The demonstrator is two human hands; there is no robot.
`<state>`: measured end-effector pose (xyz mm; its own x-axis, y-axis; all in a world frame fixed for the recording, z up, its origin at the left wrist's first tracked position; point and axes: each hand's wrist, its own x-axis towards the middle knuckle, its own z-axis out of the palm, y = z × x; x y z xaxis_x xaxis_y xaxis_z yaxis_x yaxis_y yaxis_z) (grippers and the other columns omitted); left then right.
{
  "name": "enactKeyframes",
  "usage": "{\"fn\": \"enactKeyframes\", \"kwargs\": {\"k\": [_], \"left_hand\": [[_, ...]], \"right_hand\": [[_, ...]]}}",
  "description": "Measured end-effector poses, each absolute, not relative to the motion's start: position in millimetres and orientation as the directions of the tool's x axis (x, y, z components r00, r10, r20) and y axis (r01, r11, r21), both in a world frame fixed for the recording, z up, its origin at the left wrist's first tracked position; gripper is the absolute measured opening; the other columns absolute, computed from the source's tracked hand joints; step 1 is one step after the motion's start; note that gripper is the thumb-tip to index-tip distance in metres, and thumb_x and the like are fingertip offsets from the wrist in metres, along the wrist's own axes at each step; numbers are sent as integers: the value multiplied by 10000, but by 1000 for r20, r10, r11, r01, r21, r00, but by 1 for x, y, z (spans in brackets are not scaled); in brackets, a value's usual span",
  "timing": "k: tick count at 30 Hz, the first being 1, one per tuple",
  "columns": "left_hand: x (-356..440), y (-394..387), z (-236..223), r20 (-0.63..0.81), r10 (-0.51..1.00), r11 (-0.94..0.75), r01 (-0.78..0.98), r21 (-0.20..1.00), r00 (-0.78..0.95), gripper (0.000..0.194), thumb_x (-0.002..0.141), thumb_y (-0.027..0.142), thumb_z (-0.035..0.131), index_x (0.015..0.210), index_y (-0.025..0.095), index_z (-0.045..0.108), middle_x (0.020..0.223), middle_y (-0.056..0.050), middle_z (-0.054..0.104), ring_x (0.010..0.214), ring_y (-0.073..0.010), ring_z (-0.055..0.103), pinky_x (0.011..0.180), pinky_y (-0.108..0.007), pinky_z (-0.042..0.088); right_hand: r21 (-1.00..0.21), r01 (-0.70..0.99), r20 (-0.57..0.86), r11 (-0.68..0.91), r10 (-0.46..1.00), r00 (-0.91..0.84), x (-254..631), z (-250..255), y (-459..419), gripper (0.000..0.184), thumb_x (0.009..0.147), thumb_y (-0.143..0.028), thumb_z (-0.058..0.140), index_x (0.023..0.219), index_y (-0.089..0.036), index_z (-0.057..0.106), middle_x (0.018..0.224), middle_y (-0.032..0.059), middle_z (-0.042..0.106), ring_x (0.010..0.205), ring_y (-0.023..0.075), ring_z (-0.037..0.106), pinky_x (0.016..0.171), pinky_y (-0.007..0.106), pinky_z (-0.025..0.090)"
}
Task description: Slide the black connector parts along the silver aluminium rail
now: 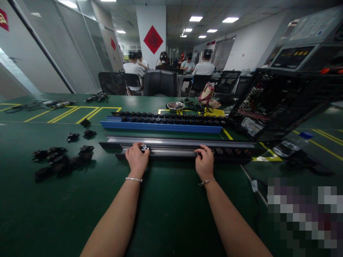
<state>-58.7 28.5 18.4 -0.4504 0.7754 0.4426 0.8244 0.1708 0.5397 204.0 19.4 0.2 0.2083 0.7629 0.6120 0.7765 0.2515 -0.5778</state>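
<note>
Near rail lies across green surface. Left hand over rail's left part, grip clamped on small dark-and-silver piece. Right hand right of rail's middle, fingers curled; grip closure unclear. Forearms extended forward.

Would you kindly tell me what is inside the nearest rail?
The nearest rail holds dark pieces toward its right end; the left hand has a small piece near the other end. What the right hand covers cannot be seen.
</note>
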Motion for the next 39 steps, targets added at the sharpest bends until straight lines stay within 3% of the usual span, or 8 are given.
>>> {"fn": "enactKeyframes", "kwargs": {"k": [7,24,28,33,39], "left_hand": [[-79,30,18,394,757,248,787,565,-521,314,720,292,523,1021,201,523,1021,-80,657,1076,-251,546,1082,-514,171],[-85,29,21,357,749,288,760,583,-558,324,737,289,530,1047,198,539,1087,-80,633,1140,-262,495,1081,-584,102],[-80,28,18,377,747,283,775,564,-547,469,719,337,564,1153,170,505,1235,-125,553,1275,-281,367,1090,-591,85],[-84,28,12,372,686,367,739,565,-625,735,687,439,610,1309,120,382,1443,-176,330,1376,-347,142,1061,-634,135],[-90,29,14,297,654,446,671,592,-696,778,653,509,647,1299,137,423,1486,-202,223,1368,-417,110,1059,-602,173]], "right_hand": [[-580,767,623,273,756,202,204,-1,20,257,733,-72,394,805,-180,616,1127,105,547,1112,226,477,957,433,368],[-560,788,626,256,753,201,203,-1,20,218,732,-96,424,790,-184,614,1126,112,549,1106,242,480,958,446,368],[-550,797,627,250,754,197,202,-1,20,205,731,-103,434,791,-185,612,1131,111,548,1112,244,478,962,448,366],[-543,804,627,242,753,197,202,0,19,194,738,-106,439,792,-180,611,1129,115,553,1113,243,484,959,440,376],[-532,811,628,244,756,185,203,0,19,187,748,-118,440,792,-180,611,1128,117,553,1110,246,485,955,447,380]]}}
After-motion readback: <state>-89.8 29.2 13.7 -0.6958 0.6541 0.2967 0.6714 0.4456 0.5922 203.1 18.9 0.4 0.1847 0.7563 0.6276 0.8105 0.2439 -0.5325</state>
